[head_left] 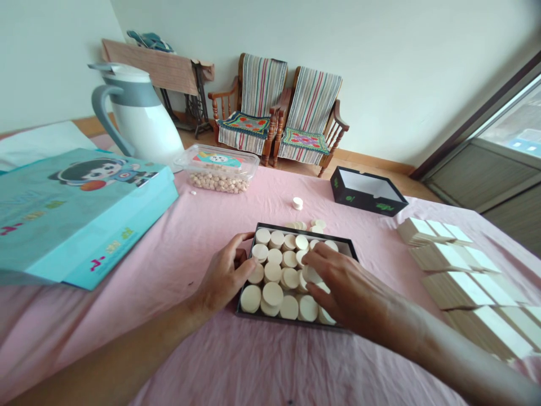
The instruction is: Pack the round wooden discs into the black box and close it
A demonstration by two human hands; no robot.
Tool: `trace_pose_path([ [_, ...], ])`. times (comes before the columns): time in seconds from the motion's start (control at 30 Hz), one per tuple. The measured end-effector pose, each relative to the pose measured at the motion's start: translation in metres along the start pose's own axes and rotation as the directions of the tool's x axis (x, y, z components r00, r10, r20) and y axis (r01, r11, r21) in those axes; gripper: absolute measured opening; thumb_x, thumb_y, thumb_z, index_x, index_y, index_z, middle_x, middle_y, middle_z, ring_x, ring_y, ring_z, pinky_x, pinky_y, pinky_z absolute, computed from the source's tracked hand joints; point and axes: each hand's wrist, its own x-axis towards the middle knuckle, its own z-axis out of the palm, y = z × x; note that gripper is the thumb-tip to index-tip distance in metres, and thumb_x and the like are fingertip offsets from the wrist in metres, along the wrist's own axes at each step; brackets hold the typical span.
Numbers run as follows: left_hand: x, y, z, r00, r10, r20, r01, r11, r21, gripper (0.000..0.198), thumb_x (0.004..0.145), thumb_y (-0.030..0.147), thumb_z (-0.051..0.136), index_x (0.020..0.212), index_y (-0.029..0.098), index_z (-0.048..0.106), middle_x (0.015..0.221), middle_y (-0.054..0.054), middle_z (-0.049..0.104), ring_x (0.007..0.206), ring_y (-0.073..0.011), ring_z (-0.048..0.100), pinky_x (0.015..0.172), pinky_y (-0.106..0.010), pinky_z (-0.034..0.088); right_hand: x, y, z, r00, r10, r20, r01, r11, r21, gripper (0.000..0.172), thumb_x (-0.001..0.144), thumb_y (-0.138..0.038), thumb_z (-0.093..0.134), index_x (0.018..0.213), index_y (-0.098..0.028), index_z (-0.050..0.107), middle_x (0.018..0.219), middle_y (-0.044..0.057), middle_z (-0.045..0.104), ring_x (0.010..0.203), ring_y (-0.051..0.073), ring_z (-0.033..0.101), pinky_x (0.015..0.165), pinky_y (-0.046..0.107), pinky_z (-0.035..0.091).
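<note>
A shallow black box lies on the table in front of me, filled with rows of stacked round cream-coloured discs. My left hand is at the box's left side, its fingers bent around the wall and its thumb over the discs inside. Over the right part of the box, my right hand has its fingers and thumb closed around a stack of discs, which it partly hides. Just beyond the far rim, a few loose discs lie on the cloth, and a short disc stack stands farther back.
An open black box lid sits at the back right. Stacked pale rectangular blocks line the right side. At left are a turquoise gift box, a white-grey jug and a clear nut container. Pink cloth covers the table.
</note>
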Motion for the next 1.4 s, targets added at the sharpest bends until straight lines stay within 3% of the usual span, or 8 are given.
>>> trace_pose_path([
  [0.17, 0.0, 0.0, 0.0, 1.0, 0.004, -0.006, -0.004, 1.0, -0.006, 0.048, 0.078, 0.031, 0.052, 0.123, 0.016, 0.05, 0.06, 0.003, 0.058, 0.061, -0.017, 0.059, 0.056, -0.025, 0.043, 0.022, 0.004, -0.005, 0.997, -0.036, -0.073, 0.038, 0.999, 0.024, 0.008, 0.081, -0.019, 0.054, 0.088, -0.016, 0.054, 0.096, 0.008, 0.053, 0.083, 0.017, 0.057, 0.073, 0.032, 0.043],
  [0.37, 0.001, -0.002, 0.0, 1.0, 0.015, -0.003, -0.015, 1.0, -0.002, 0.048, 0.078, 0.03, 0.052, 0.123, 0.017, 0.05, 0.061, 0.002, 0.06, 0.061, -0.0169, 0.059, 0.056, -0.025, 0.043, 0.045, -0.002, -0.001, 0.995, -0.08, -0.059, 0.08, 0.997, 0.013, 0.009, 0.08, -0.015, 0.055, 0.089, -0.015, 0.056, 0.088, 0.007, 0.055, 0.08, 0.017, 0.057, 0.07, 0.03, 0.041],
  [0.67, 0.0, -0.002, 0.0, 1.0, 0.017, -0.007, -0.017, 1.0, 0.006, 0.046, 0.078, 0.031, 0.051, 0.123, 0.018, 0.05, 0.06, 0.002, 0.059, 0.061, -0.0174, 0.06, 0.056, -0.025, 0.043, 0.042, 0.002, 0.006, 0.997, -0.055, -0.06, 0.051, 0.997, -0.053, 0.008, 0.078, -0.015, 0.058, 0.085, -0.014, 0.056, 0.091, 0.008, 0.054, 0.076, 0.016, 0.057, 0.064, 0.028, 0.04],
  [0.93, 0.0, -0.002, 0.0, 1.0, 0.008, 0.001, -0.008, 1.0, 0.005, 0.045, 0.079, 0.032, 0.053, 0.123, 0.02, 0.05, 0.066, 0.001, 0.063, 0.061, -0.0164, 0.06, 0.054, -0.024, 0.042, 0.043, 0.0, 0.0, 0.987, -0.081, -0.139, 0.09, 0.994, 0.061, 0.009, 0.079, -0.016, 0.059, 0.088, -0.015, 0.059, 0.093, 0.007, 0.054, 0.08, 0.016, 0.057, 0.071, 0.03, 0.043],
  [1.13, 0.001, -0.007, 0.001, 1.0, 0.008, 0.014, -0.008, 1.0, -0.019, 0.046, 0.08, 0.035, 0.053, 0.124, 0.02, 0.048, 0.07, 0.001, 0.065, 0.061, -0.0155, 0.06, 0.053, -0.023, 0.04, 0.055, -0.01, 0.006, 0.985, -0.118, -0.123, 0.128, 0.988, 0.081, 0.019, 0.076, -0.017, 0.065, 0.094, -0.016, 0.06, 0.094, 0.007, 0.057, 0.086, 0.018, 0.059, 0.077, 0.033, 0.043],
  [1.4, 0.0, -0.005, 0.0, 1.0, 0.01, 0.018, -0.01, 1.0, -0.004, 0.046, 0.08, 0.034, 0.052, 0.124, 0.02, 0.048, 0.072, 0.0, 0.065, 0.063, -0.0159, 0.06, 0.053, -0.023, 0.039, 0.055, -0.005, 0.008, 0.983, -0.115, -0.141, 0.13, 0.986, 0.107, 0.024, 0.077, -0.017, 0.065, 0.1, -0.017, 0.06, 0.092, 0.007, 0.059, 0.085, 0.018, 0.06, 0.074, 0.031, 0.043],
])
